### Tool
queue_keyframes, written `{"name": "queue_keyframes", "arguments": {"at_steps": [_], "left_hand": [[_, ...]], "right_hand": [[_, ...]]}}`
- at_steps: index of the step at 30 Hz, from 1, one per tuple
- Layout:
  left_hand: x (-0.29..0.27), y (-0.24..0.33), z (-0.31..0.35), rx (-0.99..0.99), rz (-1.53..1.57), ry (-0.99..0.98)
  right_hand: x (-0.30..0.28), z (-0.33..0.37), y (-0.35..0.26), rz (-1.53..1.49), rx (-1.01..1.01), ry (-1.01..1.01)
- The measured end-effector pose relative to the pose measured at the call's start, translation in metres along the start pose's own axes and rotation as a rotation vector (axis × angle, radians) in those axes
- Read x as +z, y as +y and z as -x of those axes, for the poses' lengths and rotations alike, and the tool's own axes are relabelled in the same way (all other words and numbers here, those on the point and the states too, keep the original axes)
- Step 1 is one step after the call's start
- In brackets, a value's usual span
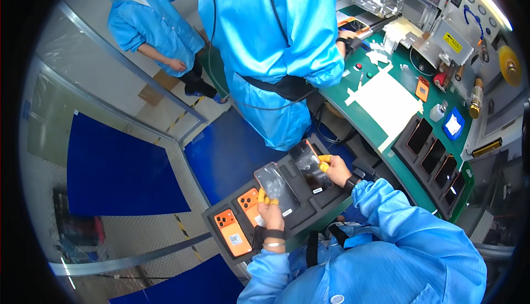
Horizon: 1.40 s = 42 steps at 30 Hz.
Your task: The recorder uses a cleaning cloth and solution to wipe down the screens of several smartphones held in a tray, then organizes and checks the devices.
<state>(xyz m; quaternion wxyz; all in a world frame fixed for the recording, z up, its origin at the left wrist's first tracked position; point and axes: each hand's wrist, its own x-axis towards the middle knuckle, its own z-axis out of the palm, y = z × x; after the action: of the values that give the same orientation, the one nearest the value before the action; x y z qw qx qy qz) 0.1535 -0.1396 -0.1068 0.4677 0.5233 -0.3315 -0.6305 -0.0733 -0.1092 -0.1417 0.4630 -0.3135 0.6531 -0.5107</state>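
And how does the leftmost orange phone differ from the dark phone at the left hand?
The leftmost orange phone shows its camera side, while the dark phone shows a glossy dark surface. The left hand touches the dark phone with yellow-covered fingertips; the orange phone has no fingers on it. Both are flat and oblong.

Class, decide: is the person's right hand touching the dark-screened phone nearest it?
Touching. The head view shows the right hand with yellow-covered fingertips on the orange edge of the dark-screened phone.

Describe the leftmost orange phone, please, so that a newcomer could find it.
Find the dark tray below the picture's centre. At its left end lies an orange phone, back upward; the left hand partly hides its orange neighbour, not it.
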Motion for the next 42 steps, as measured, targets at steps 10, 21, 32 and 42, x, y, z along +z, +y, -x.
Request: {"name": "queue_keyframes", "arguments": {"at_steps": [10,21,32,42], "left_hand": [[0.003,-0.016,-0.008,-0.007,-0.049,0.046],[0.001,-0.020,0.000,0.035,-0.124,0.101],[-0.166,0.005,0.014,0.558,-0.996,0.277],[-0.180,-0.015,0.009,0.574,-1.241,0.228]], "right_hand": [[0.006,0.021,-0.068,1.028,-0.474,0.180],[0.087,0.032,-0.077,0.806,-0.531,0.144],[0.194,0.068,-0.019,0.495,-0.629,-0.171],[0.209,0.076,-0.029,0.978,-0.912,-0.304]]}}
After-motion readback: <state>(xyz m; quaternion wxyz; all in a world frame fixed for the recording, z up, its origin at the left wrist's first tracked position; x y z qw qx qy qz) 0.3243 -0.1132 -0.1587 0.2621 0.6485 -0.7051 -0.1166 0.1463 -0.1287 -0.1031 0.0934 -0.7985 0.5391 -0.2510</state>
